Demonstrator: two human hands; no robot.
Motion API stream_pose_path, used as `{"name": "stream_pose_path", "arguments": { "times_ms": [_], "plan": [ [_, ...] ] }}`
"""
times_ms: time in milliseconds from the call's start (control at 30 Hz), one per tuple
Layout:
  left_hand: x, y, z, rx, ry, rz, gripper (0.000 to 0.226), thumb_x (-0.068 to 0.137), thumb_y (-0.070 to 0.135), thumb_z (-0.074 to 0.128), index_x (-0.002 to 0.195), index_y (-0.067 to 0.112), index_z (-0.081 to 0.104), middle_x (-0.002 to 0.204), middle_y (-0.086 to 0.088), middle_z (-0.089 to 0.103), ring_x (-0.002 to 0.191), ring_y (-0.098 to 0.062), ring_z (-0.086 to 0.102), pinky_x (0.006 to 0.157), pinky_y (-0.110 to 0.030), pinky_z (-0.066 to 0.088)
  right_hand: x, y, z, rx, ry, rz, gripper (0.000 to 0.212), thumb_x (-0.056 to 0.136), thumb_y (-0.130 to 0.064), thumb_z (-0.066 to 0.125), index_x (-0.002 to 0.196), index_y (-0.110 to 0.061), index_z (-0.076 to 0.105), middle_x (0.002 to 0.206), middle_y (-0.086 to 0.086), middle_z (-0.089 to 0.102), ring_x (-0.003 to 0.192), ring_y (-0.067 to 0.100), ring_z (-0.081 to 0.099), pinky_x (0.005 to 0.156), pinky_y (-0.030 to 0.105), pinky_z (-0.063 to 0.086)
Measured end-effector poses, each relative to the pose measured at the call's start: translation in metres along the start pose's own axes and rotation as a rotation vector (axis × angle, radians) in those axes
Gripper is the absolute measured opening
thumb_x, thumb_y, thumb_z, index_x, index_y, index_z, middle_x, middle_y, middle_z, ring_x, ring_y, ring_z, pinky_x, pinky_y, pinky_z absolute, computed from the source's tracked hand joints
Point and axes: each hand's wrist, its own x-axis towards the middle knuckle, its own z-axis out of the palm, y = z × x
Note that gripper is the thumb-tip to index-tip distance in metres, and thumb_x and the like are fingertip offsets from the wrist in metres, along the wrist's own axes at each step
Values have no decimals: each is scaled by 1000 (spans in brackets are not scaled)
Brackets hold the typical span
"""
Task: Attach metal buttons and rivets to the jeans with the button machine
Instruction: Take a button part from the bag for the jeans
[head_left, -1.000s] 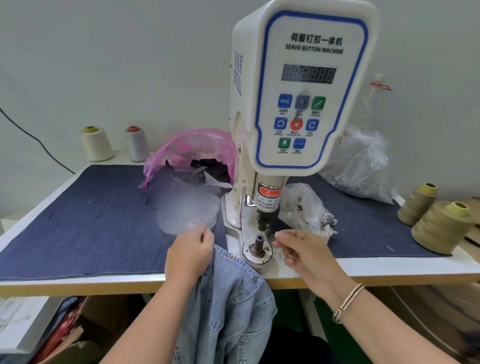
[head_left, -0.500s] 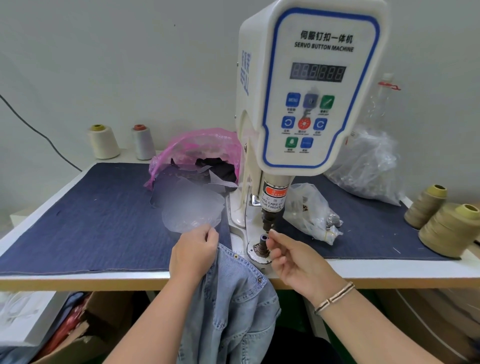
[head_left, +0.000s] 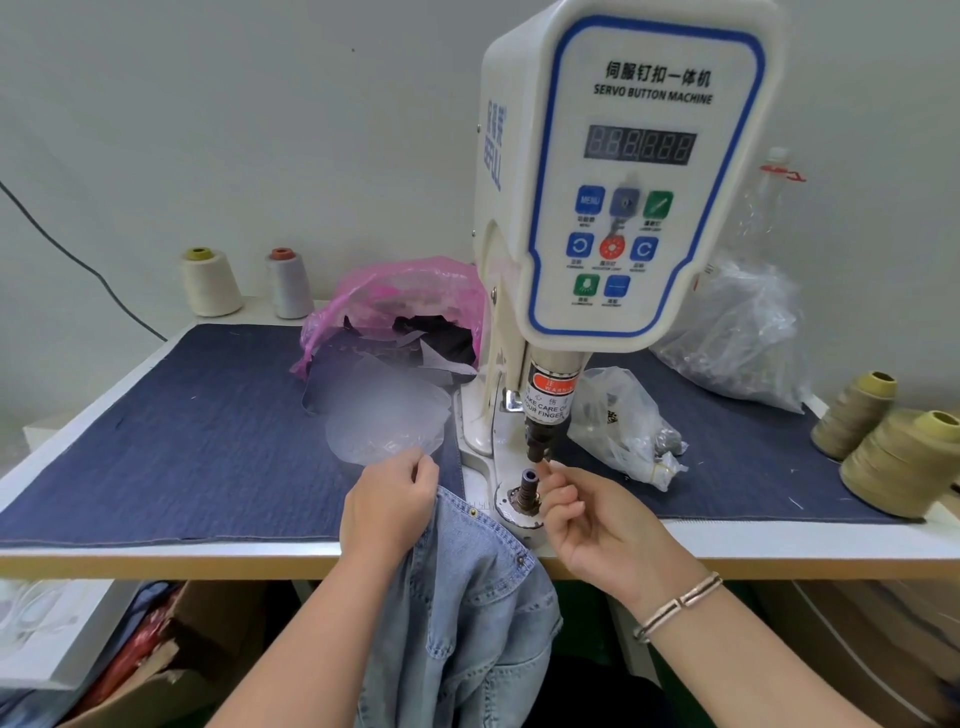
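Gripping a bunched fold of the pale denim jeans (head_left: 457, 597) at the table's front edge: left hand (head_left: 389, 506), fingers curled tight round the cloth, knuckles up. Hanging from that fist down below the table (head_left: 779, 540), the rest of the garment, with two small metal rivets (head_left: 472, 513) showing along its upper hem. Reaching up beside the lower die post (head_left: 528, 486) of the button machine (head_left: 623, 182): right hand (head_left: 592, 525), palm turned inward, fingers loosely curled, forefinger tip raised to just under the dark upper punch (head_left: 540, 441). Cannot tell whether a button sits pinched at that fingertip; too small and partly hidden. Banded at the right wrist, a thin bracelet (head_left: 675, 605).

Standing white with a blue-edged control panel and a dark digit display, the machine, base set on the table between two spreads of dark blue denim cloth (head_left: 182, 441). Lying just left of the base, a clear plastic bag (head_left: 384, 421), blurred, touching the left fingertips; behind it a pink plastic bag (head_left: 395, 291) with dark scraps inside. Resting right of the punch, a small clear bag of metal parts (head_left: 628, 426); farther back, a larger crumpled clear bag (head_left: 743, 338). Standing at the back left, two pale thread cones (head_left: 210, 283); at the right edge, two olive thread cones (head_left: 893, 462).
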Motion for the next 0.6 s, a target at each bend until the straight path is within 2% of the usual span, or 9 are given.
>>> {"name": "stream_pose_path", "arguments": {
  "times_ms": [100, 167, 267, 333, 400, 467, 533, 600],
  "plan": [
    [-1, 1, 0, -2, 3, -5, 37, 90, 26, 42, 58, 19, 26, 48, 3, 31, 50, -17, 25, 48, -30, 22, -2, 3, 4, 58, -4, -10, 13, 87, -5, 51, 83, 4, 58, 48, 6, 51, 30, 8, 47, 27, 14, 36],
    [-1, 1, -1, -3, 0, -7, 37, 91, 26, 43, 58, 19, 27, 48, 4, 31, 50, -17, 25, 49, -30, 22, -4, 7, 8, 104, 0, -39, 8, 77, -1, 55, 82, 5, 58, 47, 6, 52, 30, 9, 49, 28, 15, 39],
    [-1, 2, -1, -2, -8, -7, 37, 91, 26, 43, 58, 18, 27, 48, 4, 31, 50, -17, 25, 49, -30, 22, -11, 19, 9, 160, -33, -113, 18, 69, 0, 55, 86, 5, 58, 51, 7, 55, 33, 10, 53, 31, 15, 42],
    [-1, 3, 0, 8, -2, -15, 38, 91, 26, 43, 58, 18, 27, 48, 3, 32, 50, -17, 26, 49, -31, 23, -15, 34, 8, 101, -66, -128, 27, 71, -1, 55, 97, 5, 59, 54, 7, 57, 37, 10, 54, 33, 15, 44],
    [0, 2, 0, 12, -2, -43, 35, 89, 27, 44, 58, 18, 30, 48, 2, 36, 50, -19, 30, 48, -31, 25, -13, 54, 16, -93, -98, -85, 26, 79, -1, 56, 105, 2, 60, 55, 8, 57, 39, 12, 54, 34, 17, 44],
    [1, 2, -2, 43, -51, -74, 28, 84, 22, 47, 59, 19, 36, 50, 3, 43, 50, -19, 38, 48, -31, 30, 2, 69, 34, -407, -120, -118, 15, 92, -3, 48, 99, -1, 62, 58, 7, 58, 41, 12, 54, 38, 18, 44],
    [0, 3, -4, 107, -108, -57, 26, 84, 17, 49, 59, 22, 41, 56, 5, 50, 55, -20, 51, 49, -30, 36, 31, 70, 55, -801, -104, -352, 22, 97, -2, 41, 96, -4, 63, 67, 5, 59, 47, 11, 54, 45, 18, 44],
    [0, 6, -5, 97, -93, -72, 27, 85, 19, 47, 59, 24, 43, 59, 6, 52, 56, -20, 51, 48, -29, 31, 65, 63, 72, -1194, -45, -627, 25, 94, -4, 42, 98, -9, 66, 78, 1, 60, 60, 14, 55, 59, 22, 46]
  ]
}}
